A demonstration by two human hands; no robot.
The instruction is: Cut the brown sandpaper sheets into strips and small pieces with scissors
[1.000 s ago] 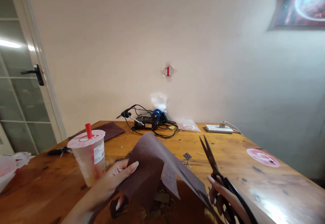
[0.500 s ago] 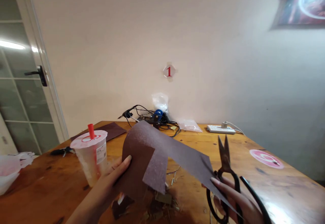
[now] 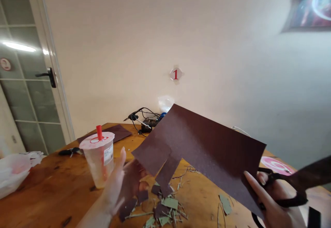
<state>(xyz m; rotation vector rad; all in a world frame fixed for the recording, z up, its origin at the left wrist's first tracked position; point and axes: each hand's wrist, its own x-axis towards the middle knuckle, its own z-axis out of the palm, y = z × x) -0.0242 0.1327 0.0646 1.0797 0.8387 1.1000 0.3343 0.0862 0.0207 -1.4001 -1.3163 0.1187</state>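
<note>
My right hand (image 3: 278, 200) pinches the right end of a dark brown, paper-like sheet (image 3: 207, 145) and also holds black-handled scissors (image 3: 292, 186), whose blades point right out of view. The sheet is raised over the table, spread fairly flat, with a partly cut strip (image 3: 168, 173) hanging from its lower edge. My left hand (image 3: 111, 190) is open beside the sheet's left corner, thumb raised and the other fingers blurred. Below lie brown and grey-green scraps (image 3: 169, 203) among thin twig-like bits (image 3: 181, 179).
Left of my left hand stands a lidded drink cup (image 3: 95, 162) with a red straw. Behind it lie another brown sheet (image 3: 117, 131) and a dark keys-like item (image 3: 70, 151). A cabled device (image 3: 147, 123) is by the wall. A white plastic bag (image 3: 15, 173) sits far left.
My left hand has let go of the sheet and dropped left. The curled sheet has opened out flat and turned. The scissors have swung from pointing up to pointing right.
</note>
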